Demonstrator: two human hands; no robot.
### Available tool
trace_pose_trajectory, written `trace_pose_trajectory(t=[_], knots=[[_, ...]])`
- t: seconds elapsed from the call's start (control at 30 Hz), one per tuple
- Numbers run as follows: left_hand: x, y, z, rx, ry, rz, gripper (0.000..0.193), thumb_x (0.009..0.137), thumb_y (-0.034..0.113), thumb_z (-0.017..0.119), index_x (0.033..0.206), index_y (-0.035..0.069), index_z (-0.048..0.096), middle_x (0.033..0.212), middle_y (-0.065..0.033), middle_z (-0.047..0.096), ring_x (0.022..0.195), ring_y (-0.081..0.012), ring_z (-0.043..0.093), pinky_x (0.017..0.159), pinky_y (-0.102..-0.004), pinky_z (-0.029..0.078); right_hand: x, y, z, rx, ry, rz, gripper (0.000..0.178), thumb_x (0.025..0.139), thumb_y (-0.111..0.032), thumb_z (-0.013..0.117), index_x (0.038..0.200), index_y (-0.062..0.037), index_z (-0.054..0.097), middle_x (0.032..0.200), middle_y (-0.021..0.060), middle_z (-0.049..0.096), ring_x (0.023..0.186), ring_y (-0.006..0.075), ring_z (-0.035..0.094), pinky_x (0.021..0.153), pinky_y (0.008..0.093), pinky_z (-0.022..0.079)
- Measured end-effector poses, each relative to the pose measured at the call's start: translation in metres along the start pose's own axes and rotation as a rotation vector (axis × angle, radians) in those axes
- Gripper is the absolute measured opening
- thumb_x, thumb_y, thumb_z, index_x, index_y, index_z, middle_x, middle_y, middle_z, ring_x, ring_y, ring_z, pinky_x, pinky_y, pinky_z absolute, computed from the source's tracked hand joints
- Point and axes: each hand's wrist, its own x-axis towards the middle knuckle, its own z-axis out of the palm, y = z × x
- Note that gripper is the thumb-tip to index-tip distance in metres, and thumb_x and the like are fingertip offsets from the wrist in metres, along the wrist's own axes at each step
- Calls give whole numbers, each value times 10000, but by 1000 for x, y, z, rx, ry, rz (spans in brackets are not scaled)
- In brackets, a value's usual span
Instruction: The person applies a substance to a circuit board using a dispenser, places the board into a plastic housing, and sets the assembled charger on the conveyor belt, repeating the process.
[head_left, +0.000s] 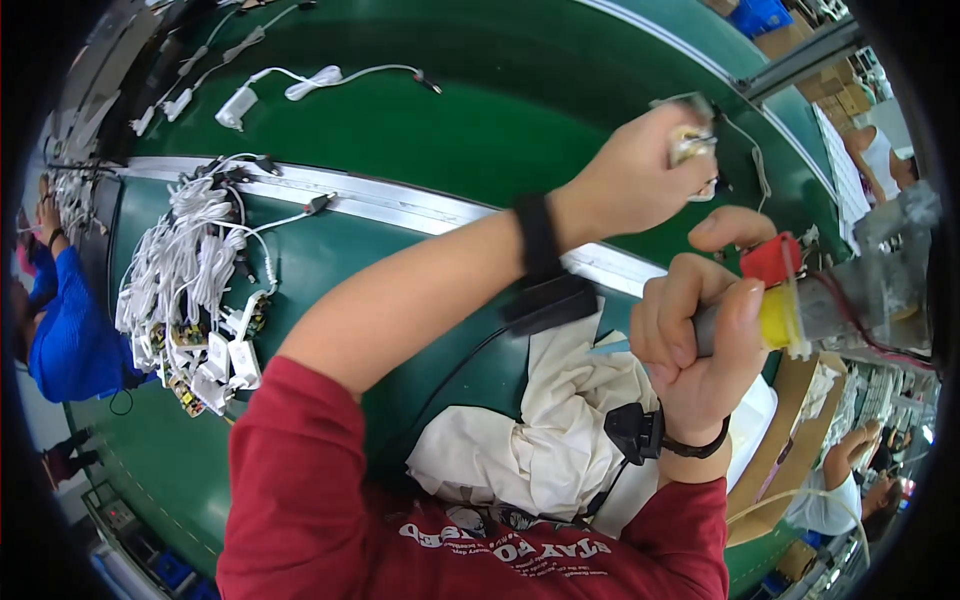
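My left hand (650, 160) reaches across to the far right over the green belt, smeared by motion. Its fingers are closed on a small circuit board (690, 147) with pale parts, partly hidden by the fingers. Nearer to me on the right, my right hand (705, 325) is wrapped around a grey cylindrical tool (845, 300) with a yellow band and a red block. From the same fist pokes a thin pale-blue tip (610, 347); whether it belongs to that tool I cannot tell. A white cable (755, 160) lies on the belt beside my left hand.
On the left of the bench sits a heap of bundled white cables (190, 250) with adapters and bare boards. A white adapter (236, 106) with its cable lies on the belt. Cream cloth (500, 450) lies before me, near a cardboard box (785, 450). Other people work at both sides.
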Motion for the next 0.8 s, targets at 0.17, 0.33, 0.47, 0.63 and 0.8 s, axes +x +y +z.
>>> trace_pose_trajectory(t=[0.17,0.33,0.47,0.63,0.8], knots=[[30,4,2,1499,-80,111,373,813,218,561,1073,-47,524,1034,-151,587,882,-238,601,720,-366,473,-1,-4,7,-2,27,-13,395,954,-414,412,1064,-40,349,487,-24,290,356,51,253,341,207,200],[-10,-34,-30,1739,174,361,442,758,214,572,1098,-63,515,1057,-173,571,988,-271,569,746,-417,475,-2,-7,12,11,54,-25,371,956,-393,420,1045,-38,360,479,-24,283,345,51,242,333,208,195],[-18,48,-91,1577,15,181,302,739,165,560,946,-55,536,920,-206,608,861,-339,616,716,-429,500,-4,-7,7,-7,82,-28,357,958,-376,421,1038,-32,367,476,-24,287,343,50,246,332,205,199],[-49,120,-267,2222,217,-292,296,699,126,580,979,34,550,975,-136,627,899,-299,630,720,-463,498,-3,-8,8,-19,75,-31,340,960,-354,421,1032,-25,373,473,-26,291,343,48,252,331,203,204],[-104,148,-364,2058,331,-647,348,751,238,631,995,15,521,927,-116,619,868,-270,624,766,-361,504,-3,-8,14,-21,40,-35,334,959,-348,424,1031,-25,373,473,-30,285,343,48,248,331,203,206]])
